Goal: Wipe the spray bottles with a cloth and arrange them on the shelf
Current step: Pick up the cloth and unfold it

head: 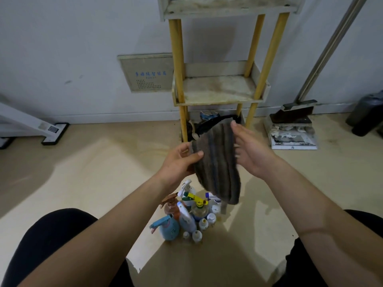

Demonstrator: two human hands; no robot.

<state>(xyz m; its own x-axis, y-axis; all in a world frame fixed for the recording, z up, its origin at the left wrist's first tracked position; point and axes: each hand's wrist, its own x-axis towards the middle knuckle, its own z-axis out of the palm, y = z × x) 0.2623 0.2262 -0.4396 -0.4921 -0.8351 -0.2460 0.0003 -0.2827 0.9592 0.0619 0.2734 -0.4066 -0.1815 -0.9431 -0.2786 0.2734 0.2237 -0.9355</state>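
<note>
Both forearms reach forward, bare, over dark-clad knees. The left hand (179, 160) grips the cloth (217, 162) at its upper left edge, thumb curled over the front and fingers behind. The right hand (253, 151) is held flat with its fingers straight, palm against the cloth's right edge; whether its thumb pinches the fabric cannot be told. The cloth hangs in front of the shelf (217, 91), at the height of its lowest tier. It is a limp, napped towel in grey-brown ribs with one blue stripe, and its bottom corner droops toward the floor.

The shelf has round yellow posts and shallow whitish trays – the middle tray is stained and scuffed. Dark crumpled items fill the bottom tier.

The spray bottles (187, 214) stand in a tight cluster on the floor in front of the shelf, below the cloth. Among them are a rounded blue bottle (169, 227) with a blue trigger, a clear one with a yellow trigger (198, 200), a brownish trigger head and several small white-capped bottles. Their labels are too small to read.

Left of the shelf, a beige wall panel (147, 73) carries blue characters – too blurred to read – above a patch of small holes. Right of the shelf a dustpan (294, 129) rests on the floor.
</note>
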